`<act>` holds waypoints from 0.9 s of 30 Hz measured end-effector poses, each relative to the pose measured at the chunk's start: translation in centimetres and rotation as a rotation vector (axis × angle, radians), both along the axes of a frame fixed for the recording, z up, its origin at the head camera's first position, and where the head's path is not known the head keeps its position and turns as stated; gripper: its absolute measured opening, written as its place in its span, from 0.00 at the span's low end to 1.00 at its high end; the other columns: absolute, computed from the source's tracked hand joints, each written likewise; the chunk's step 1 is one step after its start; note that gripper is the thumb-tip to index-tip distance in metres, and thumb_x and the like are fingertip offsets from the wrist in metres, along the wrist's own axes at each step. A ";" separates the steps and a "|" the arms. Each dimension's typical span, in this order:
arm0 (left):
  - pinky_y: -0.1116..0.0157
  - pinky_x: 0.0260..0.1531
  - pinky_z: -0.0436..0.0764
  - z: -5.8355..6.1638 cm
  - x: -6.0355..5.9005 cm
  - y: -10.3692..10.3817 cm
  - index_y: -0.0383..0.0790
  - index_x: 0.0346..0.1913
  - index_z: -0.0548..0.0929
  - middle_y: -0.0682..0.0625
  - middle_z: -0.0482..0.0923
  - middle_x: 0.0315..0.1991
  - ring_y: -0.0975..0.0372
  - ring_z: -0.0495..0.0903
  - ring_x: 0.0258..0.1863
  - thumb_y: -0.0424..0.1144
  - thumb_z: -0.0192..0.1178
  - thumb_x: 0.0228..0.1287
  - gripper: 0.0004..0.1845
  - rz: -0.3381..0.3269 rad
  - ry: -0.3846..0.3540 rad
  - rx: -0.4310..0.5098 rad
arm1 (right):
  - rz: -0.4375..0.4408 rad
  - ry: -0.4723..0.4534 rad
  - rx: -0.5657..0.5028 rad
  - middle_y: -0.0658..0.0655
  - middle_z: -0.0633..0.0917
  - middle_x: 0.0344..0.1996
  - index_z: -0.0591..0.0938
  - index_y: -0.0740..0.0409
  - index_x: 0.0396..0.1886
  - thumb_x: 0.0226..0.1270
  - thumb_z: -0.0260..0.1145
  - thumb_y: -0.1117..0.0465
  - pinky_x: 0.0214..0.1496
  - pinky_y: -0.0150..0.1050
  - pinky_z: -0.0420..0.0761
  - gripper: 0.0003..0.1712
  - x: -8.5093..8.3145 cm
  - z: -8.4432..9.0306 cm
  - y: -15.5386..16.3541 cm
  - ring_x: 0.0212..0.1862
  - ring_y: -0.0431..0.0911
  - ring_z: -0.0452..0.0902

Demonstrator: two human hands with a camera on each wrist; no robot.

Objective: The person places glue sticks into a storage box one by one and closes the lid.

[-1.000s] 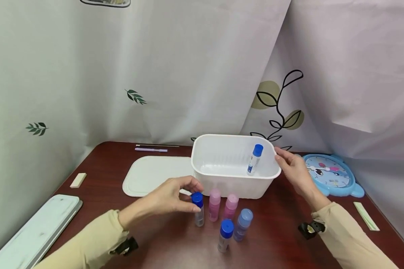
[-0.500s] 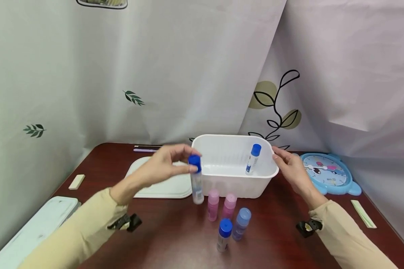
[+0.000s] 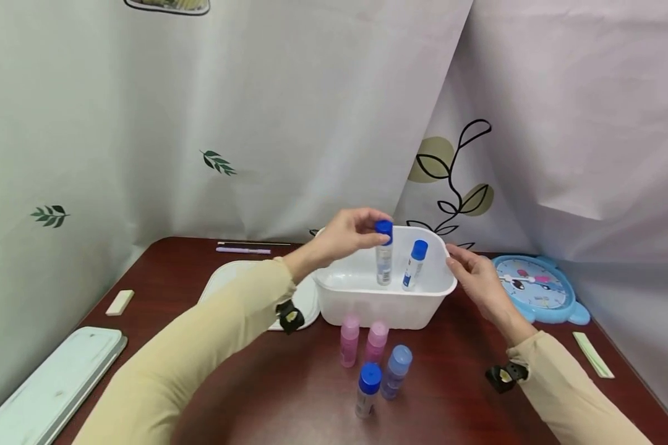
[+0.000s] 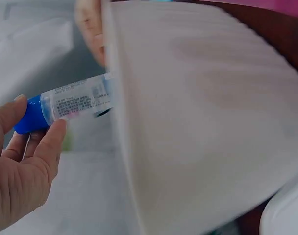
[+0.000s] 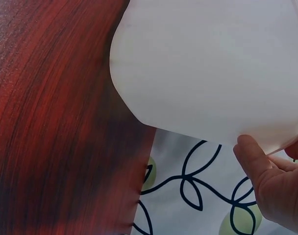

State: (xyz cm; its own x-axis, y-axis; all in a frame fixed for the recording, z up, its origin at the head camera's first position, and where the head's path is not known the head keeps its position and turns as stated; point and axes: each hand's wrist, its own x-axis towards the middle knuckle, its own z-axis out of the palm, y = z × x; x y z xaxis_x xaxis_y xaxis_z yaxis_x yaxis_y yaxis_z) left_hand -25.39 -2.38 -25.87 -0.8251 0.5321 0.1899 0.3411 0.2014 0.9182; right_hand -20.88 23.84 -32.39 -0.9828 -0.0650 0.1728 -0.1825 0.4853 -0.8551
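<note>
White rectangular plastic tub (image 3: 367, 303) on dark red wooden table (image 3: 211, 383); right hand (image 3: 473, 278) steadies rim, fingers curled on edge. Left hand (image 3: 339, 235) pinches cap of clear blue-capped bottle (image 3: 384, 259) inside tub. Lower upright beside leaning bottle (image 3: 414, 266); release gently.

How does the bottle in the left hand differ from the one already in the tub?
The held bottle hangs upright over the tub, pinched at its cap by the left hand; the tub bottle leans tilted against the right wall, untouched. The held bottle looks clear with a small label; the tub bottle looks white with blue print. Both are slim tubes with dark blue caps. The right hand steadies the tub's rim.
</note>
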 end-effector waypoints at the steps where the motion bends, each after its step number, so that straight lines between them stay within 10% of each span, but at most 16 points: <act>1: 0.68 0.45 0.81 -0.6 -0.3 0.7 0.32 0.54 0.77 0.39 0.81 0.45 0.59 0.81 0.42 0.28 0.62 0.59 0.18 0.001 -0.006 -0.015 | 0.002 0.002 0.000 0.73 0.70 0.61 0.61 0.72 0.67 0.75 0.49 0.59 0.45 0.18 0.74 0.28 0.0 0.0 0.0 0.58 0.59 0.71; 10: 0.74 0.43 0.79 -3.9 -1.6 5.2 0.34 0.50 0.81 0.41 0.82 0.47 0.58 0.82 0.45 0.28 0.66 0.56 0.17 -0.033 -0.011 -0.155 | -0.005 0.011 0.012 0.73 0.71 0.61 0.62 0.72 0.67 0.75 0.50 0.59 0.43 0.17 0.74 0.28 -0.2 -0.2 0.1 0.54 0.51 0.74; 27: 0.75 0.44 0.79 -5.3 -1.2 7.6 0.37 0.51 0.81 0.44 0.83 0.47 0.60 0.83 0.46 0.31 0.67 0.55 0.19 -0.099 -0.013 -0.344 | -0.019 -0.003 0.040 0.71 0.71 0.61 0.63 0.69 0.67 0.75 0.49 0.57 0.44 0.16 0.73 0.28 -0.2 -0.1 0.1 0.53 0.48 0.75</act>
State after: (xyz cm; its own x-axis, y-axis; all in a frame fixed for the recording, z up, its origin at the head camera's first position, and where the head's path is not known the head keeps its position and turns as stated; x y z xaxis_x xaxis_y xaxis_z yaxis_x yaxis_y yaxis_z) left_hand -26.61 5.23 -31.15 -0.7672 0.6409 -0.0248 0.3633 0.4662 0.8067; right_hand -21.12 23.90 -32.52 -0.9845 -0.0533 0.1671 -0.1701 0.5222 -0.8357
